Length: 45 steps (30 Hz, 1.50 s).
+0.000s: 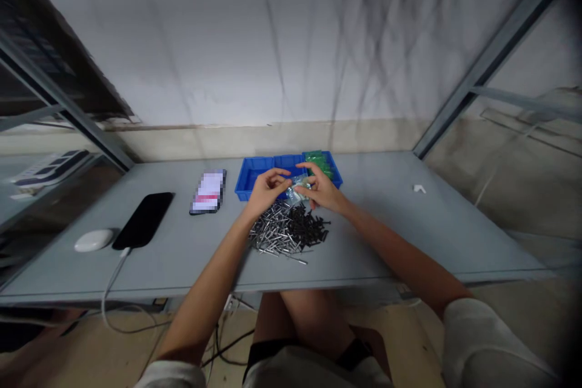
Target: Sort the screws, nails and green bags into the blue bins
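- Fasteners (286, 231), silver and black, are heaped on the grey table (386, 242), just below the hands.
- Fingers (313, 171) of the left hand (268, 189) and right hand (322, 188) are half-curled, a clear plastic bag (296, 188) pinched between them.
- Blue bin (254, 174) is placed just beyond, green packets (321, 162) inside.

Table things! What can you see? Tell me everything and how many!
table: one, grey, under everything
tray: one, blue, middle of the table
packets: several, green, in the tray's far corner
plastic bag: one, clear, between the hands
nails: many, silver, pile below the hands
screws: many, black, beside the nails
phone: one, black, left on the table
mouse: one, white, beside the phone
blurred card: one, white and pink, beside the tray
cable: one, white, hanging from the phone
left hand: one, bare, over the tray
right hand: one, bare, fingers at the bag
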Tool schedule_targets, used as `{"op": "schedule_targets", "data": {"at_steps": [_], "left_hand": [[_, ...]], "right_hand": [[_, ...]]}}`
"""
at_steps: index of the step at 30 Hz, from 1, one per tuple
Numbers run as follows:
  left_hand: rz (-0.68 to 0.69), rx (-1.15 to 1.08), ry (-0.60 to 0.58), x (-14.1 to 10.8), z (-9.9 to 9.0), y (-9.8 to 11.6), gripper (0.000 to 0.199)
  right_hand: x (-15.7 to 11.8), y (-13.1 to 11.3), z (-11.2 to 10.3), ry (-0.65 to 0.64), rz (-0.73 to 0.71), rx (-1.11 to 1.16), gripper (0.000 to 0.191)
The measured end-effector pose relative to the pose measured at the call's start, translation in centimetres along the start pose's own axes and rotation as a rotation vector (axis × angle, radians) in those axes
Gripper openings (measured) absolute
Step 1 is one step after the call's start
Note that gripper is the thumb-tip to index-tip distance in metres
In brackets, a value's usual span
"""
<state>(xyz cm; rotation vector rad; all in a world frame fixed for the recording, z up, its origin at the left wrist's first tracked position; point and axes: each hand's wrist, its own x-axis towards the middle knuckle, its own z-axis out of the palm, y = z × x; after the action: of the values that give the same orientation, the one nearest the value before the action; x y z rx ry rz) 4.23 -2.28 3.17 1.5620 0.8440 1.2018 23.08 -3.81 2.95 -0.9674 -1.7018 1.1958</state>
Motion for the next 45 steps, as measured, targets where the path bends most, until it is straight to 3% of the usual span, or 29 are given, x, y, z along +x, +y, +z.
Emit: {"op": "schedule_targets", "data": {"at_steps": [6, 10, 16, 23, 32, 36, 45], "left_hand": [[-0.086, -0.106, -0.026, 0.0, 0.3, 0.1, 0.032], [-0.129, -0.108, -0.026, -0.4, 0.5, 0.5, 0.028], [-0.100, -0.021, -0.071, -0.4, 0.7, 0.4, 0.029], [-0.011, 0.178, -0.050, -0.3, 0.4, -0.2, 0.029], [0.027, 0.015, 0.065, -0.3, 0.4, 0.2, 0.024], [0.057, 0.027, 0.123, -0.4, 0.5, 0.4, 0.023], [0.047, 0.027, 0.103, -0.6, 0.6, 0.3, 0.027]], "right_hand": [[-0.8, 0.3, -0.1, 0.217, 0.085, 0.336, 0.073], [-1.1, 0.0, -0.4, 0.326, 0.096, 0.446, 0.059], [-0.9, 0.5, -1.0, 0.398, 0.066, 0.388, 0.037], [-0.9, 1.0, -1.1, 0.427, -0.007, 0.227, 0.034], [-1.6, 0.0, -1.0, 0.331, -0.119, 0.131, 0.026], [-1.7, 0.0, -1.0, 0.350, -0.199, 0.000, 0.025], [-1.1, 0.4, -0.9, 0.372, -0.099, 0.167, 0.052]]}}
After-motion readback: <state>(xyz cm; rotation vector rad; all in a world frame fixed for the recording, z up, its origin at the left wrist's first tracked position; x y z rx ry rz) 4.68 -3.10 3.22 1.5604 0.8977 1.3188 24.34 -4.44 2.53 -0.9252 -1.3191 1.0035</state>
